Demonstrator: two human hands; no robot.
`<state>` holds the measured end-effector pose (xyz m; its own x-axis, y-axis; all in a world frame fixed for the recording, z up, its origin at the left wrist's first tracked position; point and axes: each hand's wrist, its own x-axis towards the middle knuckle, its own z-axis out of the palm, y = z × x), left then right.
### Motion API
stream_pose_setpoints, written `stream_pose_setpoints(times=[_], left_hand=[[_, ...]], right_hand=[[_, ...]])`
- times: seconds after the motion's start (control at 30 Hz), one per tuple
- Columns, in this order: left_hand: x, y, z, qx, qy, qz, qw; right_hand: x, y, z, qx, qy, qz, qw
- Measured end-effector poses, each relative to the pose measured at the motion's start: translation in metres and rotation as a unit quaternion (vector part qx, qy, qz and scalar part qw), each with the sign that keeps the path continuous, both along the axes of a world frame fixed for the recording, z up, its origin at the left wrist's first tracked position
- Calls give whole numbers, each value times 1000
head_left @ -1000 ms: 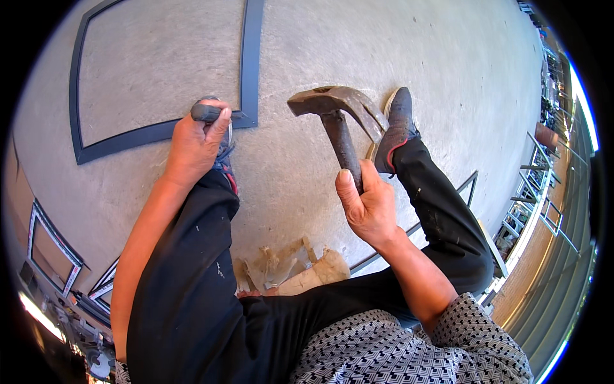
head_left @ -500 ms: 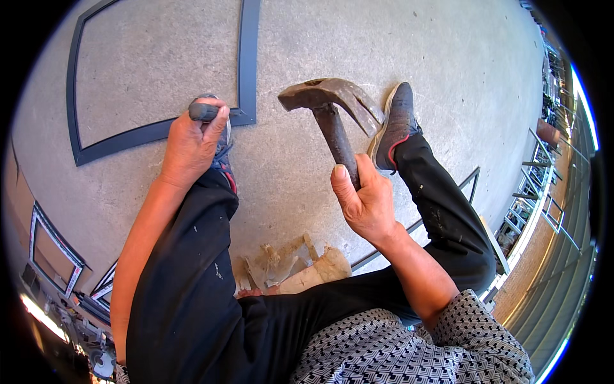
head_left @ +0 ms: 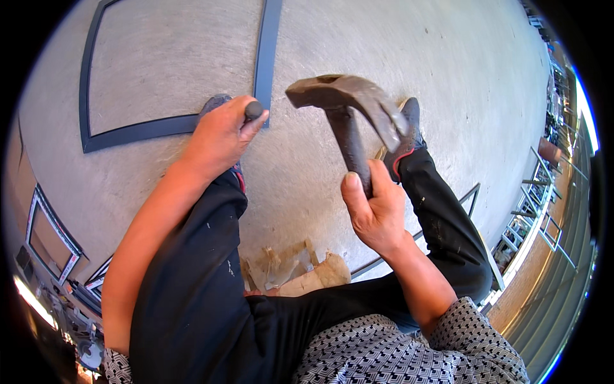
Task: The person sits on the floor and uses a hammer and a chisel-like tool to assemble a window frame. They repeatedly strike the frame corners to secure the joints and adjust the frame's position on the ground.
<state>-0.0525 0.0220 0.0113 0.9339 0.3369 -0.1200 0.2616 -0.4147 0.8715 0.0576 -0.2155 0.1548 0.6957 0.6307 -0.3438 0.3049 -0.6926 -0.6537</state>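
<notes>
From the head camera, there was the right hand (head_left: 378, 211), fingers wrapped firmly round the handle of a claw hammer (head_left: 340, 95), thumb laid along the grip! The hammer was up in the air, its face turned toward the left and its curved claw on the right, overlapping the right shoe (head_left: 411, 118) from this angle. Over to the left hand (head_left: 222, 131), and that one was closed too, clenched round a dark tool (head_left: 254, 110) with its rounded butt end facing up at the camera; the tool's lower end was hidden, so its kind could not be told. That fist sat right over the near right corner of a dark grey frame (head_left: 265, 57), which lay flat on the concrete floor (head_left: 320, 38), with the toe of the left shoe (head_left: 214, 102) showing just behind the hand. Hammer and tool were well apart! Between the legs in black trousers (head_left: 185, 275) lay a pale brown block (head_left: 323, 275) beside some ragged scraps (head_left: 275, 265), while far left there was a white-edged frame (head_left: 59, 221), and far right, a brown cylinder (head_left: 549, 150) near metal bars.
</notes>
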Motion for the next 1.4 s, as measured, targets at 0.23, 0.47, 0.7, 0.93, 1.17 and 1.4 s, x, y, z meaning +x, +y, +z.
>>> stream_pose_setpoints(times=[0.23,0.47,0.7,0.93,1.17,1.4], left_hand=[[3,-1,4,30,4,-31,999],[2,1,-2,28,-5,-7,1000],[-14,9,-18,-137,47,172,974],[-6,10,-21,-147,27,149,977],[-3,6,-31,-148,4,143,979],[-2,5,-30,-153,1,145,978]], right_hand=[[0,2,6,143,-121,101,977],[0,-11,-11,-39,-27,43,998],[-1,-19,-13,-54,13,-37,998],[-4,-28,-25,-65,51,-78,993],[-3,-28,-26,-71,36,-63,995],[-5,-24,-26,-64,35,-56,996]])
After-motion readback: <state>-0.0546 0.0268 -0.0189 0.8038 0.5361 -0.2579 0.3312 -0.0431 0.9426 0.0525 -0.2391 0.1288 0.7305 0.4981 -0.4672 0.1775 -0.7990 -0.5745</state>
